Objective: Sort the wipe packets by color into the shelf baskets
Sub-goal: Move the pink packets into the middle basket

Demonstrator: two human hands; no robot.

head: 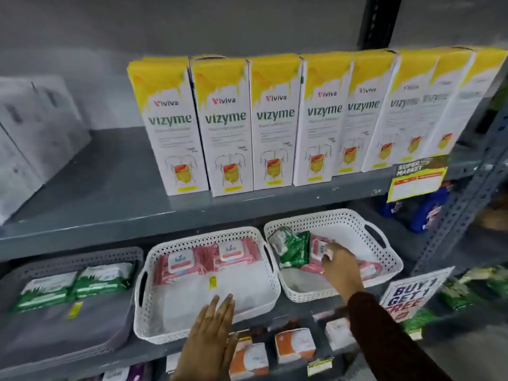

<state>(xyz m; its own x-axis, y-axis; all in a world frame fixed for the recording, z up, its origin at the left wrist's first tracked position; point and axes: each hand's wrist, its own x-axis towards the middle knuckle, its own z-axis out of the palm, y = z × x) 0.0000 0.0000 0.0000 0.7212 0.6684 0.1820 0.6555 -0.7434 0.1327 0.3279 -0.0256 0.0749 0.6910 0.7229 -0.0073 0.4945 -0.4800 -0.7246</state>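
Three baskets stand on the middle shelf. The grey basket [49, 345] at left holds two green wipe packets [74, 284]. The white middle basket [156, 325] holds two pink packets [203, 261] along its back. The white right basket [384, 243] holds green packets [292, 248] and pink ones mixed. My right hand [341, 266] reaches into that right basket and its fingers close on a pink packet [320, 247]. My left hand [211, 328] lies flat, fingers together, on the front rim of the middle basket, holding nothing.
Tall yellow-and-white boxes [228, 125] line the shelf above. A "Buy 1 Get 1 Free" sign [412, 295] and a yellow price tag [417, 180] hang at right. Small orange-and-white boxes [295, 345] sit on the shelf below. A metal upright [467, 204] stands at right.
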